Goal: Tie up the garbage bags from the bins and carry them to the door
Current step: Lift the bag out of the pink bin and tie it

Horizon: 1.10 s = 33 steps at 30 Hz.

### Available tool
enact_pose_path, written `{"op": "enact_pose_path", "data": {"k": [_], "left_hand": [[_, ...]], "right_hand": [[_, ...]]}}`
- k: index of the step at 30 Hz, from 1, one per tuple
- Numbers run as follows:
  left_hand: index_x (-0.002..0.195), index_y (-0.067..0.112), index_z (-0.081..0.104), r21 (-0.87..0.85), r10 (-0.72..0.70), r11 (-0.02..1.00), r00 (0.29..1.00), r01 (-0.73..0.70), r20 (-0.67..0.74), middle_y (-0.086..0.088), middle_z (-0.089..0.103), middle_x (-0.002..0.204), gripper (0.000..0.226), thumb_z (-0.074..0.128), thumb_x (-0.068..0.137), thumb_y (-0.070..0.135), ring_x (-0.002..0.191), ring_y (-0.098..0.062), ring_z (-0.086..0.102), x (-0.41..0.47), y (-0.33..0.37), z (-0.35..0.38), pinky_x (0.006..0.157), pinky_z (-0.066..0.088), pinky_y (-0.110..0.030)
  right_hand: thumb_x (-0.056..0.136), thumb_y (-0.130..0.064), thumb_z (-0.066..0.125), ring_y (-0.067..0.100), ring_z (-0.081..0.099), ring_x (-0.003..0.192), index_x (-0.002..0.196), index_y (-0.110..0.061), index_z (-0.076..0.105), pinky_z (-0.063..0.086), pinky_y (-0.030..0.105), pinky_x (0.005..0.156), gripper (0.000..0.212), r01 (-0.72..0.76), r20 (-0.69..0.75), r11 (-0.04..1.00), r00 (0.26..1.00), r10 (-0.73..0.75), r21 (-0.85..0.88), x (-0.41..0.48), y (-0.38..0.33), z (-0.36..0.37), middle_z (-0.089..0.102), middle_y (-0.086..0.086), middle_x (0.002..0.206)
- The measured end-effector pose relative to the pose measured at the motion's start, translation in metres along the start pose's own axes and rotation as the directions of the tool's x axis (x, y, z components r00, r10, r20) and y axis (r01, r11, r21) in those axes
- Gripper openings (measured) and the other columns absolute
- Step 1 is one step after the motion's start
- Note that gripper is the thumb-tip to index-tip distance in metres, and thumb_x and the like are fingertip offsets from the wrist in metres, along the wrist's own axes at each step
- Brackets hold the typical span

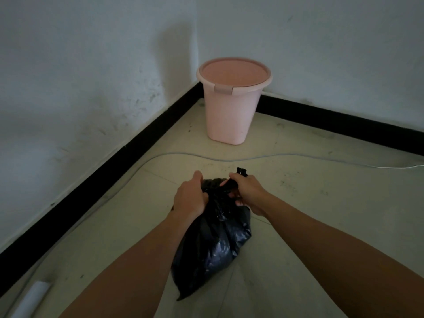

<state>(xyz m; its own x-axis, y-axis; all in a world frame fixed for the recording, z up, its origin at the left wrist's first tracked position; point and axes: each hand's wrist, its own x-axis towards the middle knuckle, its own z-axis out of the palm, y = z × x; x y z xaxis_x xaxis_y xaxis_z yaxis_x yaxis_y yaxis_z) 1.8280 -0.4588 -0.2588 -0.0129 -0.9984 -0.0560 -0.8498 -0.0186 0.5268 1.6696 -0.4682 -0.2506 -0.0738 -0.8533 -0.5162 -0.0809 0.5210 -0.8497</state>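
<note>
1. Floor (321, 214) open toward 3; walls (91, 65) meet at 12 behind pink bin (231, 111).
2. Our left hand (190, 196) and right hand (249, 191) clench the neck of black bag (213, 244) at 6; long axis 12–6, neck toward 12.

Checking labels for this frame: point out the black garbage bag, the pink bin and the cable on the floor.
black garbage bag (213, 249), head view, on its bulging lower body.
pink bin (229, 115), head view, on the front wall below the rim.
cable (229, 160), head view, on the stretch lying in front of the bin.

Two bare forearms (137, 260), bare left hand (190, 199), bare right hand (250, 191)
</note>
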Motion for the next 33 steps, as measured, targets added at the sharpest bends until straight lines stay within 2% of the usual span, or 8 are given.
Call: {"op": "enact_pose_path", "data": {"k": [4, 7, 12, 15, 18, 24, 28, 33], "left_hand": [[0.088, 0.018, 0.066, -0.016, -0.021, 1.000, 0.999, 0.022, 0.042, -0.011, 0.065, 0.097, 0.014, 0.052, 0.085, 0.017, 0.097, -0.033, 0.062, 0.006, -0.003, 0.002, 0.072, 0.046, -0.032], [0.066, 0.021, 0.058, -0.080, -0.086, 0.993, 0.995, 0.091, 0.056, -0.010, 0.063, 0.083, 0.019, 0.052, 0.083, 0.015, 0.090, -0.033, 0.063, 0.015, 0.001, -0.004, 0.072, 0.047, -0.031], [0.091, 0.016, 0.073, -0.115, -0.194, 0.974, 0.981, 0.196, 0.026, -0.008, 0.069, 0.095, 0.026, 0.053, 0.074, 0.014, 0.091, -0.028, 0.064, 0.019, 0.005, -0.013, 0.075, 0.052, -0.031], [0.081, 0.005, 0.070, -0.242, -0.219, 0.940, 0.970, 0.239, 0.107, -0.015, 0.068, 0.083, 0.016, 0.059, 0.074, 0.015, 0.079, -0.029, 0.065, 0.017, 0.006, -0.021, 0.066, 0.053, -0.034], [0.065, 0.006, 0.058, -0.455, -0.168, 0.830, 0.922, 0.323, 0.349, -0.011, 0.053, 0.060, 0.013, 0.064, 0.075, 0.012, 0.051, -0.023, 0.053, 0.008, 0.011, -0.034, 0.049, 0.045, -0.028], [0.067, 0.009, 0.053, -0.633, 0.006, 0.499, 0.728, 0.592, 0.685, -0.008, 0.049, 0.058, 0.019, 0.049, 0.085, 0.009, 0.048, -0.020, 0.052, 0.001, 0.003, -0.040, 0.057, 0.050, -0.028], [0.071, 0.006, 0.060, -0.596, 0.074, 0.651, 0.742, 0.470, 0.666, -0.008, 0.056, 0.061, 0.020, 0.056, 0.090, 0.003, 0.055, -0.017, 0.058, -0.004, 0.009, -0.035, 0.061, 0.055, -0.028], [0.068, 0.013, 0.054, -0.477, 0.062, 0.860, 0.893, 0.179, 0.446, -0.005, 0.056, 0.068, 0.025, 0.060, 0.092, 0.016, 0.065, -0.017, 0.055, 0.002, 0.022, -0.040, 0.066, 0.047, -0.029]], "right_hand": [[0.096, -0.033, 0.051, 0.017, 0.056, 0.058, 0.087, -0.005, 0.071, 0.038, 0.023, 0.043, 0.035, -0.011, -0.021, 0.997, 1.000, 0.013, 0.080, 0.005, -0.006, -0.002, 0.065, 0.009, 0.073], [0.095, -0.032, 0.054, 0.017, 0.058, 0.059, 0.096, -0.008, 0.059, 0.039, 0.023, 0.045, 0.024, -0.047, -0.037, 0.988, 0.998, 0.052, 0.145, 0.009, -0.008, -0.004, 0.063, 0.008, 0.077], [0.095, -0.031, 0.053, 0.018, 0.060, 0.061, 0.097, -0.010, 0.058, 0.041, 0.024, 0.050, 0.022, -0.063, 0.010, 0.978, 0.998, 0.063, 0.200, 0.009, -0.011, 0.000, 0.063, 0.005, 0.077], [0.096, -0.029, 0.053, 0.018, 0.059, 0.059, 0.095, -0.011, 0.058, 0.042, 0.024, 0.051, 0.019, -0.067, -0.009, 0.967, 0.997, 0.071, 0.245, 0.008, -0.014, -0.001, 0.063, 0.005, 0.077], [0.097, -0.027, 0.053, 0.018, 0.057, 0.059, 0.095, -0.010, 0.057, 0.041, 0.024, 0.046, 0.018, -0.084, -0.028, 0.950, 0.995, 0.098, 0.302, 0.008, -0.017, -0.007, 0.063, 0.006, 0.077], [0.098, -0.030, 0.048, 0.019, 0.058, 0.062, 0.081, -0.008, 0.065, 0.039, 0.022, 0.047, 0.033, -0.109, 0.020, 0.921, 0.994, 0.109, 0.373, 0.008, -0.020, -0.011, 0.069, 0.005, 0.074], [0.099, -0.028, 0.047, 0.019, 0.060, 0.064, 0.069, -0.010, 0.061, 0.039, 0.025, 0.049, 0.038, -0.107, 0.008, 0.901, 0.993, 0.114, 0.420, 0.004, -0.023, -0.012, 0.069, 0.006, 0.072], [0.099, -0.030, 0.044, 0.016, 0.049, 0.052, 0.063, -0.017, 0.047, 0.033, 0.025, 0.047, 0.038, -0.122, 0.025, 0.852, 0.992, 0.127, 0.510, 0.009, -0.024, -0.020, 0.056, 0.002, 0.059]]}}
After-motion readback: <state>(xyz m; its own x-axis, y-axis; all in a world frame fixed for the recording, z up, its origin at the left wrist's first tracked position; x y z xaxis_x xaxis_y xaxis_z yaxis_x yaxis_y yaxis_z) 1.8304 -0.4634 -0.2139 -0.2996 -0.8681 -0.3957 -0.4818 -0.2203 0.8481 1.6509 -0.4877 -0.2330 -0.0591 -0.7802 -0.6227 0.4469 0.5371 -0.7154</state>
